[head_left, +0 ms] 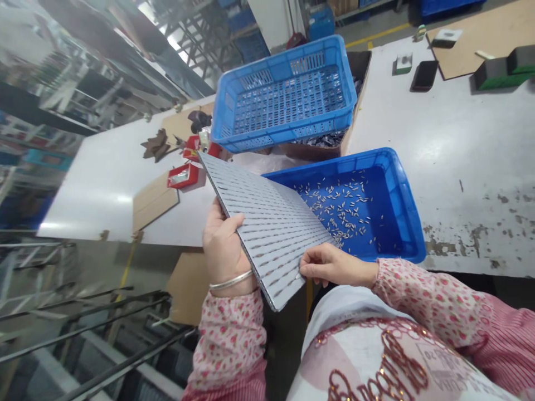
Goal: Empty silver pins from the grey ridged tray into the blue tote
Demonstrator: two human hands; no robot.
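While we look down from the head camera, our left hand (223, 245) grips the near left edge of a grey slotted board (267, 223), thumb on top and fingers curled beneath it; a silver bangle (231, 280) sits on that wrist; our right hand (330, 266) pinches the board's lower right edge, fingertips closed on it beside the corner. We hold the board tilted, its far corner raised toward the red trays and its right edge hanging over the rim of a blue tub (401, 223); small pale metal pieces (340, 209) lie scattered across the tub's floor, just below that edge; whether the board touches the rim we cannot tell. Behind the tub a blue perforated crate (284, 94) rests on top of a brown box (355, 111) with more shiny parts showing beneath it. On the worn white table (460, 145) we see small red trays (183, 176) to the left, flat cardboard sheets (152, 203) near them, a dark tray (424, 75) and green blocks (501, 72) at the far right; our pink floral sleeves (418, 301) fill the foreground.
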